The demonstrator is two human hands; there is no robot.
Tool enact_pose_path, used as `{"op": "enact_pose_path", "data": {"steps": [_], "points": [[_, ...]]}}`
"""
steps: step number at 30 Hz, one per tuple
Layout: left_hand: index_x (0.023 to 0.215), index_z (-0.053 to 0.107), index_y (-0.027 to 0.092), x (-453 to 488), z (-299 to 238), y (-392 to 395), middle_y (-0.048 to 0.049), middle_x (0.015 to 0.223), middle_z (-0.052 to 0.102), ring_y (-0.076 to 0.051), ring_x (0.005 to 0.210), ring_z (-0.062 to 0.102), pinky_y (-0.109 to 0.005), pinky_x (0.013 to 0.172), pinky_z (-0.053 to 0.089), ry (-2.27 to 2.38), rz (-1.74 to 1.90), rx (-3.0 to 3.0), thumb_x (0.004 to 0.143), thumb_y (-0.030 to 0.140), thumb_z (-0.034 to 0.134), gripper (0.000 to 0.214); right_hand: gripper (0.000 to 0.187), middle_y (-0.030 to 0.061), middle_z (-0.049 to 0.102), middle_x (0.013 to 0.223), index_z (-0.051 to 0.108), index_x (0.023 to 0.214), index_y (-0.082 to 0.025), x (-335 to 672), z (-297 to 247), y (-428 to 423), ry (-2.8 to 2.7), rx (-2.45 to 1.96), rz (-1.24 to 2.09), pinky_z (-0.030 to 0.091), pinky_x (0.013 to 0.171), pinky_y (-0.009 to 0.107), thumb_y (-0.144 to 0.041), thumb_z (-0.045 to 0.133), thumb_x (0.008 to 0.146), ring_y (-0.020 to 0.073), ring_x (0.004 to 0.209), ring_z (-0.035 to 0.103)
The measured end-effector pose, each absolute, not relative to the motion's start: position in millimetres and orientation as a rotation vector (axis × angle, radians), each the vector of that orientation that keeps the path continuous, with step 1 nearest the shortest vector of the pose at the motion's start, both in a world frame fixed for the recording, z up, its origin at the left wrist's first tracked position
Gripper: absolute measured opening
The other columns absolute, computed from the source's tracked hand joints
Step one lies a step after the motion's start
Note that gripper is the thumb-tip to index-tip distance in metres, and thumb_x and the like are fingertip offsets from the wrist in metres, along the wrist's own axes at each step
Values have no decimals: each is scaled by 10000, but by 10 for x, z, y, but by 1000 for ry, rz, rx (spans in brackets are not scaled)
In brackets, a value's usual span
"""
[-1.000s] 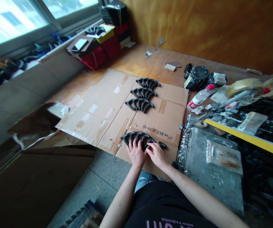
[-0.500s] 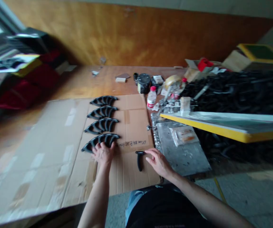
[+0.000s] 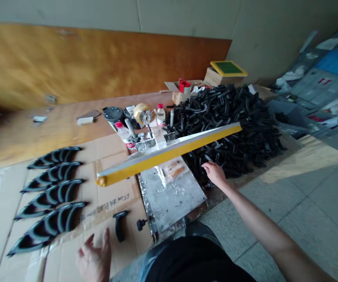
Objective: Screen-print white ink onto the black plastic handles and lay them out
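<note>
My left hand (image 3: 95, 256) hovers over the cardboard sheet (image 3: 104, 154) with its fingers apart, holding nothing. Just right of it lies a single curved black plastic handle (image 3: 120, 226) with a flat T-shaped end. A smaller black part (image 3: 141, 224) rests at the cardboard's right edge. Nested black handles lie in several fanned rows, the nearest row (image 3: 49, 227) left of my left hand. My right hand (image 3: 215, 175) is at the front of a big heap of black handles (image 3: 224, 109), its fingers curled together; what they hold, if anything, is hidden.
A yellow-edged frame (image 3: 171, 152) juts over a grey plate (image 3: 175, 205) between the hands. Bottles (image 3: 124, 135), a black tub (image 3: 113, 113) and a tape roll (image 3: 143, 113) stand behind it. Grey crates (image 3: 310, 88) are at the far right.
The view has turned right. My right hand has moved from beside the single handle to the heap. My left hand has come off the nearest row. The small black part now shows.
</note>
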State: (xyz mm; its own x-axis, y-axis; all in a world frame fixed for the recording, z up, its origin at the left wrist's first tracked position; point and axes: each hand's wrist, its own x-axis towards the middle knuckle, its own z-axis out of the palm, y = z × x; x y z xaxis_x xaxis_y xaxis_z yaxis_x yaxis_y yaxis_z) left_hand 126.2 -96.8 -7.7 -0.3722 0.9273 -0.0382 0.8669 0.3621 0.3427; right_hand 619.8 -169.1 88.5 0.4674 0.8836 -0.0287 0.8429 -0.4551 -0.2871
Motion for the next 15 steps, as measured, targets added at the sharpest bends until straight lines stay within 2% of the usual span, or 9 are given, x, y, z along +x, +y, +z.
{"op": "enact_pose_path", "data": {"steps": [3,6,11,13,15], "points": [[1073,630,207,1523,-107,-1083,-146,1053,681,-366,1009,643,-492,847,513,2341,113,1601,818,693,376,605,293,45,685,1116,690,1108,-236,6551,808,-1640,-1536,-2490,224,459,867,277,-166,450,955,178,1008,628],[963,650,212,1654,-176,-1104,-145,941,706,-343,870,674,-434,717,518,2314,-40,1556,865,644,295,568,310,61,660,1136,675,1134,-222,6800,803,-1461,-1630,-2424,120,446,881,281,-175,422,961,190,1059,583],[970,659,192,1776,-169,-1227,-171,924,719,-347,861,685,-422,687,509,2403,-92,1550,875,587,295,546,378,96,632,1129,663,1152,-218,7177,990,-987,-1863,-2272,-55,389,931,324,-103,367,947,232,1116,485],[1013,652,193,1821,-122,-1308,-169,970,725,-351,893,686,-426,696,514,2411,-60,1512,869,576,308,535,332,123,622,1130,648,1181,-214,7261,1067,-821,-1933,-2290,-58,369,940,371,-167,404,962,264,1130,460],[1073,634,200,1832,-101,-1382,-161,1041,724,-354,915,688,-430,697,522,2408,2,1444,849,573,343,523,307,148,610,1153,621,1220,-199,7296,1113,-717,-1989,-2343,-54,359,941,414,-282,517,943,299,1149,445]]}}
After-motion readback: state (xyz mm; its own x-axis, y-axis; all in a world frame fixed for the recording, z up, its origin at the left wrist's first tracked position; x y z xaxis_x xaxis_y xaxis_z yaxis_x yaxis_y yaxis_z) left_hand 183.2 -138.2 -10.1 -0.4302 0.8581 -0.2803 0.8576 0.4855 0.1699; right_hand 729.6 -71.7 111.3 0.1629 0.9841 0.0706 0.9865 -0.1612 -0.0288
